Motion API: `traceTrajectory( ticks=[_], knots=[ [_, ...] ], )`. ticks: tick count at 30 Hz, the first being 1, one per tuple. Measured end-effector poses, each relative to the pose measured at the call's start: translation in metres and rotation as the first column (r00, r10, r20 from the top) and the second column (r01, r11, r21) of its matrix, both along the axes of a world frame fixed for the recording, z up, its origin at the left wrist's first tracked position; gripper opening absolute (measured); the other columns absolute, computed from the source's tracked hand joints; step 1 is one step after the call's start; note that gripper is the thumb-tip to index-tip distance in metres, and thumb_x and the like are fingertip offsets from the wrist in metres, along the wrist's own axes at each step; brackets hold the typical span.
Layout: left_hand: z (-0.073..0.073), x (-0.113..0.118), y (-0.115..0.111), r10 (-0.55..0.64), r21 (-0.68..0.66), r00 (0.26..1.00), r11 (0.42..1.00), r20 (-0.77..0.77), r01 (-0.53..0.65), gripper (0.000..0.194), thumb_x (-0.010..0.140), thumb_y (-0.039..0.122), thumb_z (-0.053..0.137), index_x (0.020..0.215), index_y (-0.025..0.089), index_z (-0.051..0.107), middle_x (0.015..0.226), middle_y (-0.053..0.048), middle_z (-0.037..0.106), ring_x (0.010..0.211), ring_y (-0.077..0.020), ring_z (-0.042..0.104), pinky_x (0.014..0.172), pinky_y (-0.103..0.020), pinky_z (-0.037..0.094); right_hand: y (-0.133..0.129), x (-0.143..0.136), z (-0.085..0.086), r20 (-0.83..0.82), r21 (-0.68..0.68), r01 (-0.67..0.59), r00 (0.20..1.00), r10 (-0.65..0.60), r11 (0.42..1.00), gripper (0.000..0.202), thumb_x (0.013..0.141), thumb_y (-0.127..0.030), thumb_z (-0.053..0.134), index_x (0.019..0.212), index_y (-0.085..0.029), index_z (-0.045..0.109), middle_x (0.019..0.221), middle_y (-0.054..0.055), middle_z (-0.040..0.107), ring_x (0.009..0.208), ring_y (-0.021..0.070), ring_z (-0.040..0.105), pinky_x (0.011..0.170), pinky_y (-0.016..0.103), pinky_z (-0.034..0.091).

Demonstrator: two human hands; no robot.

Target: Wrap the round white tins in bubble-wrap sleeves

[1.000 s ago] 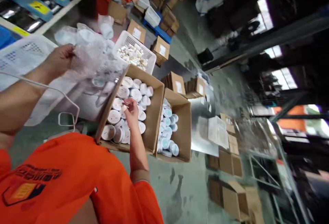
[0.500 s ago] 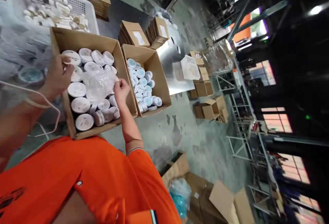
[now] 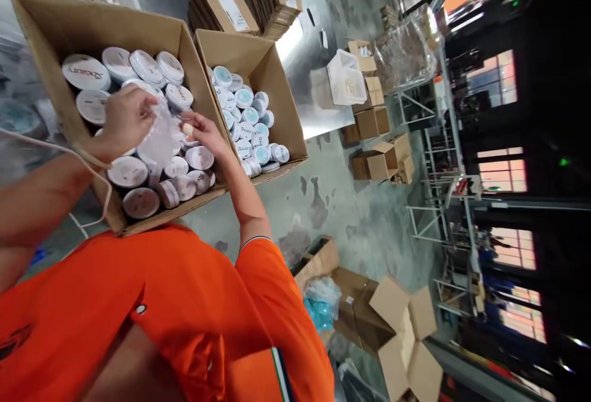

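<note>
Landmark: large open brown cardboard box, in front of the orange short-sleeved shirt. Crinkled translucent plastic bag is over the middle of this box, on top of the round white lidded jars inside.

Key relation: bag sits between both hands. Long axis looks to run roughly from box's far side to its near side, across the gap between the hands; soft shape, so only approximate. Left hand comes in over the box's left wall, fingers curled in on the bag's far left edge. Right hand comes over the right wall, thumb and fingertips pinching the bag's right edge. Left looks nearer, its fingers overlapping the bag; most of the bag's body lies toward the near side from both sets of fingertips.

Smaller open brown cardboard box with white and pale-blue round jars stands just beside the large box, on its right.
</note>
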State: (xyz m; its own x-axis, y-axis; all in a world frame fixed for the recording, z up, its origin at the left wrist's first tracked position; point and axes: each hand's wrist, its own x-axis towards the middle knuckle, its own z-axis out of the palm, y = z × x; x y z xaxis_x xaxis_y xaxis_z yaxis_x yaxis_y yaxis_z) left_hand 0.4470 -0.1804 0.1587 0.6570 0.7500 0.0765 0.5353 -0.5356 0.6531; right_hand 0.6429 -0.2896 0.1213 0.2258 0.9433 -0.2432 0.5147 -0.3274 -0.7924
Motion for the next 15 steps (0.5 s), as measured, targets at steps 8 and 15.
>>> traceTrajectory(
  ticks=[8, 15],
  knots=[
    [0.000, -0.014, 0.012, -0.084, 0.236, 0.992, 0.966, -0.099, 0.105, 0.054, 0.098, 0.038, 0.033, 0.107, 0.008, 0.078, 0.125, -0.013, 0.069, 0.120, -0.0238, 0.063, 0.113, -0.041, 0.050, -0.015, -0.016, -0.026, 0.341, -0.299, 0.036, 0.937, 0.071, 0.953, 0.012, 0.088, 0.001, 0.070, 0.088, -0.009, 0.062, 0.100, 0.009, 0.075, 0.120, 0.0204, 0.065, 0.111, 0.036, 0.051],
    [0.002, -0.011, -0.008, -0.109, 0.127, 0.907, 0.976, -0.407, 0.175, 0.070, 0.087, 0.051, 0.037, 0.136, 0.007, 0.060, 0.145, -0.020, 0.055, 0.130, -0.0384, 0.061, 0.109, -0.052, 0.053, -0.047, 0.101, 0.029, 0.450, -0.045, 0.326, 0.851, -0.272, 0.944, 0.023, 0.097, -0.023, 0.071, 0.114, -0.016, 0.059, 0.102, 0.004, 0.069, 0.095, 0.0201, 0.064, 0.096, 0.036, 0.057]
  ],
)
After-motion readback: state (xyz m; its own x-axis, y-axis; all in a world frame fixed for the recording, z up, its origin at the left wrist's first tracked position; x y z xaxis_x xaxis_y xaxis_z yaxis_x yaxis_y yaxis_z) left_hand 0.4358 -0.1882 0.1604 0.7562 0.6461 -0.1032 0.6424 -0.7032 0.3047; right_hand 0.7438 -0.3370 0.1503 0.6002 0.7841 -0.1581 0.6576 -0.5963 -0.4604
